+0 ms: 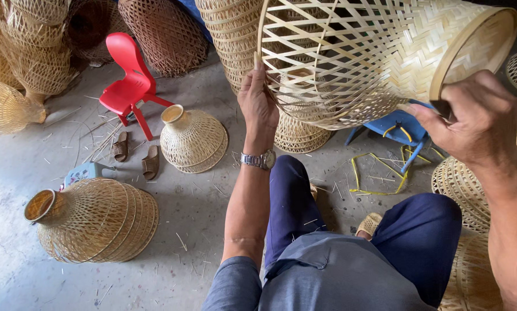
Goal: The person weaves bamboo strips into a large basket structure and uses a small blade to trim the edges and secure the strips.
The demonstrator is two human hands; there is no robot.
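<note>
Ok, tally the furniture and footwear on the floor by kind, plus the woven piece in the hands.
Red chair: 1
Blue stool: 1
Brown slippers: 2
Woven shade held by left hand and right hand: 1
Total: 5

I count one red plastic chair [129, 75] on the floor [201, 207], one blue stool [399, 129], two brown sandals [135, 154] and two nested stacks of woven shades [94, 222] lying there. My two hands, left hand [257, 101] and right hand [477, 115], share one open-weave basket [373, 57]. One watch [259, 160] sits on my wrist.
</note>
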